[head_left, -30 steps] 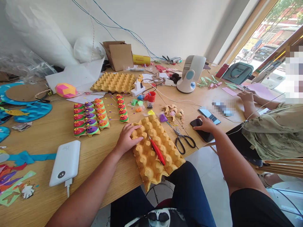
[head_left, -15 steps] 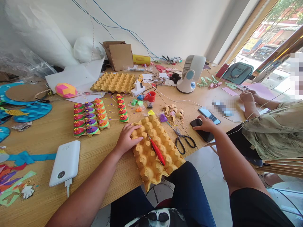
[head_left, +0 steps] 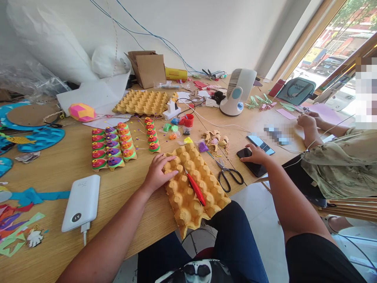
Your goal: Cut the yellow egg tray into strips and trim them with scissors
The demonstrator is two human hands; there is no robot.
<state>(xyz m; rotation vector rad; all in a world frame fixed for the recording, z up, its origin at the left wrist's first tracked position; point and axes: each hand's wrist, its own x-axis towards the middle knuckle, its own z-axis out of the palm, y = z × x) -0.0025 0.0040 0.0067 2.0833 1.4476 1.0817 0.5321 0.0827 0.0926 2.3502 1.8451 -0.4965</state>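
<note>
My left hand (head_left: 160, 171) lies on the left edge of a yellow egg tray (head_left: 179, 198), its thumb and fingers apart. A red-handled craft knife (head_left: 196, 189) rests on the tray among the bumps. The tray's near end sticks out past the table edge, above my lap. On the right, my right hand (head_left: 255, 154) has its fingers stretched over a black phone (head_left: 257, 169), touching it. A second phone or dark glossy slab (head_left: 262, 144) lies just behind. Black-handled scissors (head_left: 226, 173) lie between the tray and the phone.
Painted egg-carton strips (head_left: 113, 151) stand left of centre. Behind are another egg tray (head_left: 141, 103), a red cup (head_left: 188, 120) and a white fan (head_left: 237, 92). Cut carton pieces (head_left: 216, 139) lie by the scissors; a power bank (head_left: 81, 202) is at left. A co-worker's hands (head_left: 308, 122) are at right.
</note>
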